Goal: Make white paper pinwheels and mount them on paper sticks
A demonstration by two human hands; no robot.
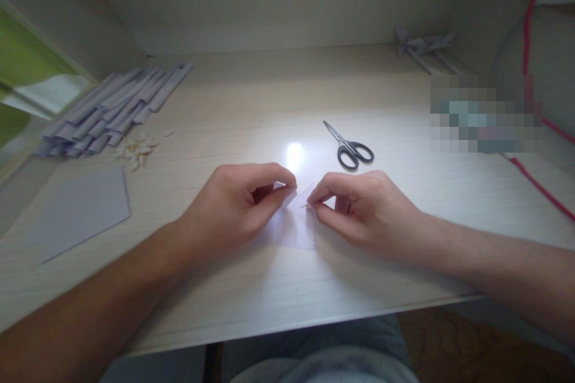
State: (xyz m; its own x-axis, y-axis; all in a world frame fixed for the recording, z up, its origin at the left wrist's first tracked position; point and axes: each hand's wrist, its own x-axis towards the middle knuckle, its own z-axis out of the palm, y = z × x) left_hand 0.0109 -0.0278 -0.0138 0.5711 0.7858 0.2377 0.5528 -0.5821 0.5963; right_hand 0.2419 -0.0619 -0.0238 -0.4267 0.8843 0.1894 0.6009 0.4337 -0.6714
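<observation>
— What were the hands doing at that moment?

— Both were pinched on a small white sheet of paper (291, 230) that lay on the bench (251, 114), near its front edge and right in front of the person. The left hand (238, 203) gripped the sheet's far left corner between thumb and forefinger, curling it up. The right hand (359, 206) gripped the far right corner the same way, with a thin wooden stick (304, 206) poking out from its fingertips toward the left.

— Which way did the paper run?

— Its nearer part lay flat, and the lifted far edge ran left to right between the two hands. I could not tell its long axis, since the hands covered much of it.

— Anything else around?

— Grey-handled scissors (349, 146) lay just beyond the right hand, blades pointing away and to the left. A stack of folded grey paper strips (112, 109) sat at the far left, with pale scraps (137, 149) beside it and a flat grey sheet (81, 212) nearer the person.

— Any writing or labels?

— None could be read; one patch at the right was blurred out.
</observation>
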